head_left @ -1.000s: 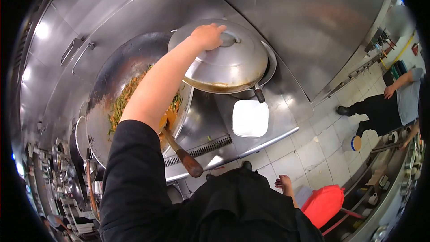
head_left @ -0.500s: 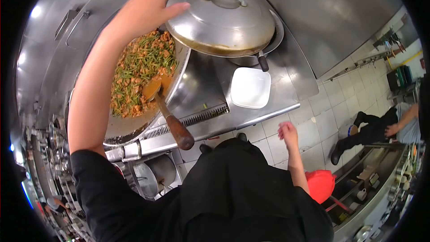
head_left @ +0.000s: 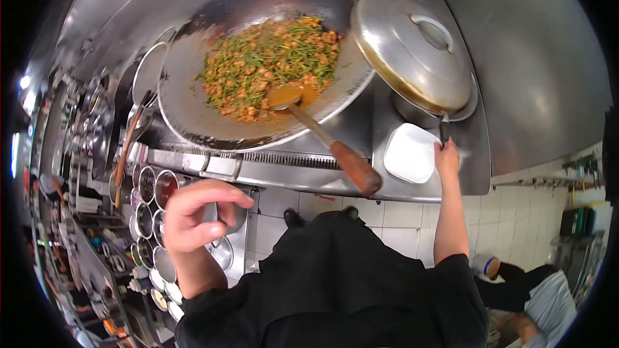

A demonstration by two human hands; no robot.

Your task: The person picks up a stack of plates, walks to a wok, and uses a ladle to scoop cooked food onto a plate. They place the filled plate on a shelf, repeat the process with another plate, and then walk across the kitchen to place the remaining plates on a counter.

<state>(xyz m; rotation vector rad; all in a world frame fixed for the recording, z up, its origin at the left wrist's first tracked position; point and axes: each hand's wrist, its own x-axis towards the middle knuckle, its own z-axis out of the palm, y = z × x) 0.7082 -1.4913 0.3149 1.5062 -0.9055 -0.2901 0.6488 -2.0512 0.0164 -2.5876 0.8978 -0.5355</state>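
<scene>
A big wok [head_left: 169,100] holds chopped green beans with small reddish-brown pieces in orange sauce [head_left: 277,58]. A ladle [head_left: 316,130] with a wooden handle rests in the sauce, its handle end past the wok's near rim. My left hand [head_left: 196,216] is empty in front of the stove, fingers bent and thumb apart. At the right, my right hand [head_left: 448,156] has its fingers closed round the end of a black handle [head_left: 444,130], which sticks out under the domed metal lid [head_left: 403,42]; what the handle belongs to is mostly hidden. Beside that hand stands a white square bowl [head_left: 409,153].
The lid leans over a metal pot [head_left: 412,115] on the steel counter. Left of the stove are several round seasoning containers [head_left: 147,183] and a long wooden-handled tool [head_left: 129,148]. A steel wall [head_left: 529,58] rises at the right. Another person [head_left: 548,303] is at the lower right.
My left hand has come away from the lid, back toward my body. My right hand has risen from my side to the black handle. The view has shifted, showing the whole wok.
</scene>
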